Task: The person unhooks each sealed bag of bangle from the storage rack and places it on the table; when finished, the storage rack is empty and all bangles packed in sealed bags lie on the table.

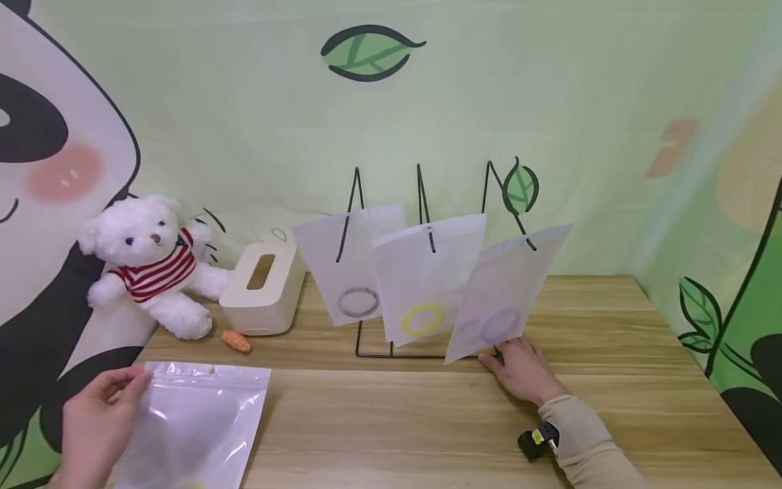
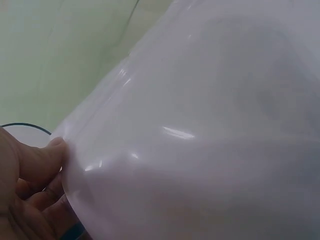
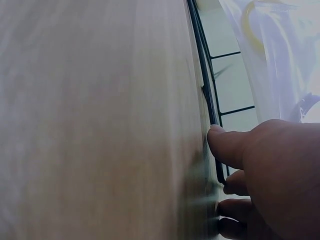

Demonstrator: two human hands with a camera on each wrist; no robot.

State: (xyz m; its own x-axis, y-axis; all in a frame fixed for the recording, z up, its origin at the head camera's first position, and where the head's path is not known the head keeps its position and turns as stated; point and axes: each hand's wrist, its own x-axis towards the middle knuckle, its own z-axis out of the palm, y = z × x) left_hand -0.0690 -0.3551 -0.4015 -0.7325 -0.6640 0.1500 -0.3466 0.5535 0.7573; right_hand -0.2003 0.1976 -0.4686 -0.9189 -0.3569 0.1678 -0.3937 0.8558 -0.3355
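Observation:
At the lower left in the head view, my left hand (image 1: 100, 421) pinches the top left corner of a glossy, translucent white zip bag (image 1: 201, 414) between thumb and fingers. The bag fills most of the left wrist view, and a faint yellow patch shows at its lower edge in the head view. My right hand (image 1: 522, 370) holds the front right base corner of a black wire display rack (image 1: 403, 356), thumb against the bar. From the rack's hooks hang three similar bags, showing a grey ring (image 1: 358, 302), a yellow ring (image 1: 421, 319) and a purple ring (image 1: 499, 326).
A white teddy bear (image 1: 159, 272) in a striped shirt sits at the back left. Beside it stand a white tissue box (image 1: 269, 292) and a small orange carrot-shaped piece (image 1: 236, 341). The wooden table (image 1: 379, 428) meets a printed green backdrop behind.

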